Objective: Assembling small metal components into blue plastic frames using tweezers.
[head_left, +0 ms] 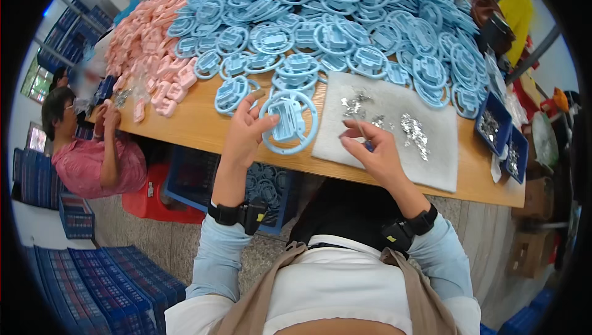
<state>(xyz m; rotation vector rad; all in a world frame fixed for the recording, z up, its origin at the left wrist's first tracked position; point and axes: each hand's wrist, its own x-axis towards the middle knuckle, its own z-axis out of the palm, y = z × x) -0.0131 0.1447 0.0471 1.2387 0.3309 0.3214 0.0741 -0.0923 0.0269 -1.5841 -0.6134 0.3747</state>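
My left hand (243, 134) grips the left rim of a light blue plastic steering-wheel-shaped part (285, 124), its thumb over the rim. The part's hollow, ribbed middle faces up at the table's front edge. My right hand (381, 155) is just right of it, over a white soft pad (333, 98). Its thumb and forefinger are brought close together; whatever lies between them is too small to make out. Small shiny metal pieces (414, 136) lie scattered on the pad beyond and to the right of that hand.
A large heap of blue wheel parts (333, 33) covers the back of the table, with pink plastic parts (163, 82) at left. Blue trays of metal bits (493, 124) stand at right. A co-worker (98, 150) sits at left. A blue crate (191, 178) is below the table.
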